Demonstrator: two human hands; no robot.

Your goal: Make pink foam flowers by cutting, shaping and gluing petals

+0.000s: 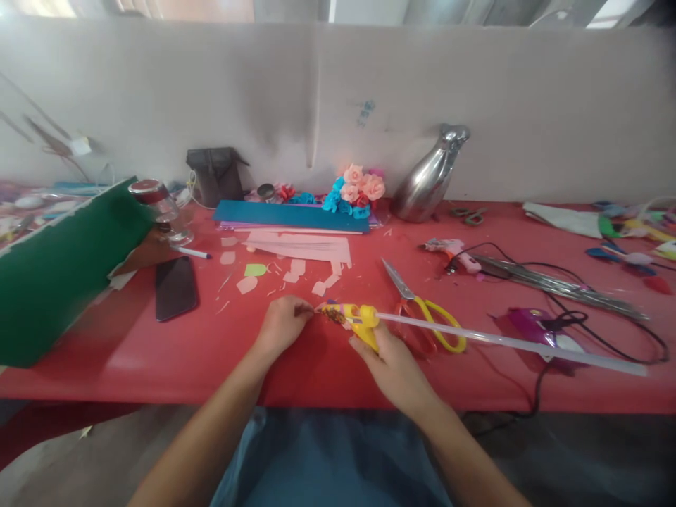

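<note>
My right hand point(393, 362) is wrapped around the handle of a yellow hot glue gun point(364, 325), whose nozzle points left. A long, clear glue stick point(501, 340) juts out of its back end toward the right. My left hand point(285, 325) is pinched at the nozzle tip, on something too small to make out. Beyond the hands lie pink paper pieces point(247, 284) and a green paper piece point(255, 270). Scissors with yellow and red handles point(422, 303) rest just right of the glue gun.
A black phone point(176, 289), a glass jar point(163, 211) and a green box point(68, 274) stand at left. Blue sheets point(290, 217), paper flowers point(359, 190) and a steel jug point(430, 176) are along the wall. A pink glue gun point(457, 255) and cables lie at right.
</note>
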